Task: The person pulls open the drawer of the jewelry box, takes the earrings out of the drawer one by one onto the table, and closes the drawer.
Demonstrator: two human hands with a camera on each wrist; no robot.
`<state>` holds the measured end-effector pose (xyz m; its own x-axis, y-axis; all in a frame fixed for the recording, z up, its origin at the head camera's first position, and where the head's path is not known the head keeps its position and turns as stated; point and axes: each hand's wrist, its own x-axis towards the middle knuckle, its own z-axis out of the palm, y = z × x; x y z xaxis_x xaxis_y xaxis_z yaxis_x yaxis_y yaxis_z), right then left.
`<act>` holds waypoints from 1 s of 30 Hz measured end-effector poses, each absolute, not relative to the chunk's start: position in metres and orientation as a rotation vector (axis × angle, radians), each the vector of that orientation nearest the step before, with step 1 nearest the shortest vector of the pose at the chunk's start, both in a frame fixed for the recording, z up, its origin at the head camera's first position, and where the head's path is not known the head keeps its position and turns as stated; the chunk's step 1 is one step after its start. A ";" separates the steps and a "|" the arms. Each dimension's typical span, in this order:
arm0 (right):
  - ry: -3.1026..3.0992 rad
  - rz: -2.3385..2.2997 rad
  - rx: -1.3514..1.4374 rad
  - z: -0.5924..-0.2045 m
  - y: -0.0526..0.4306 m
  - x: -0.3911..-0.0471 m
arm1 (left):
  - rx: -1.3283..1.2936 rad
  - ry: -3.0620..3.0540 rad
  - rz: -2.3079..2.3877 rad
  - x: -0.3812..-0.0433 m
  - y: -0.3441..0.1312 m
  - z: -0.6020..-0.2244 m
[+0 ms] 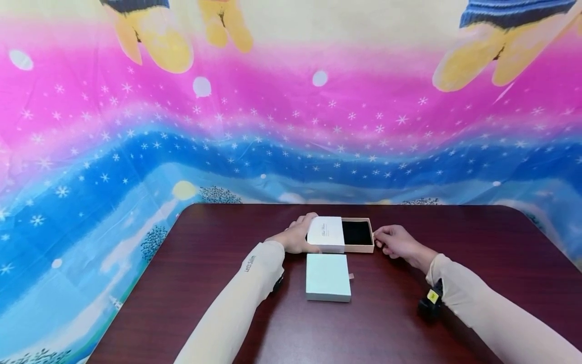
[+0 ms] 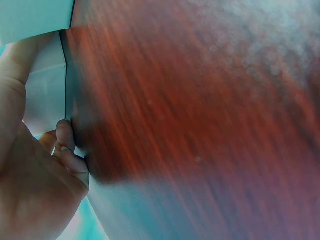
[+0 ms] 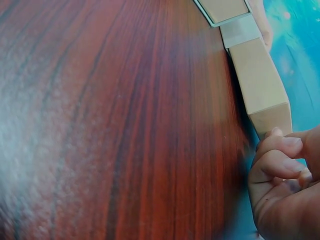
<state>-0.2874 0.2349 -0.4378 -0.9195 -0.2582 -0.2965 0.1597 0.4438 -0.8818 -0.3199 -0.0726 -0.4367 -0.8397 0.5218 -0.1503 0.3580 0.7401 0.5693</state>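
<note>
A white drawer-style gift box with small lettering on top lies toward the table's far side. Its tan inner drawer is slid partway out to the right, showing a black lining. My left hand grips the white sleeve at its left end, thumb along the near side. At the drawer's right end, my right hand pinches with thumb and curled fingers; the exact spot pinched is hidden behind the fingertips. The drawer's tan side shows in the right wrist view.
A second, pale mint box, closed, sits just in front of the white one, with a small pinkish ribbon tab on its right side. Both rest on a dark red wood-grain table. A colourful printed cloth hangs behind.
</note>
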 end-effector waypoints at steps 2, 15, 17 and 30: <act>2.312 -1.474 -0.084 -0.438 0.235 -0.287 | 0.695 2.644 0.781 -0.320 -0.073 -0.437; 2.340 -1.465 -0.070 -0.436 0.234 -0.285 | 0.716 2.664 0.748 -0.319 -0.072 -0.436; 2.343 -1.459 -0.074 -0.436 0.233 -0.285 | 0.715 2.659 0.746 -0.319 -0.073 -0.436; 2.362 -1.451 -0.074 -0.438 0.229 -0.286 | 0.726 2.658 0.753 -0.319 -0.072 -0.436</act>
<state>-0.2861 0.2286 -0.4378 -0.9314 -0.2327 -0.2800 0.1446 0.4695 -0.8710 -0.3194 -0.0724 -0.4360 -0.8330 0.5377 -0.1302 0.3896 0.7372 0.5520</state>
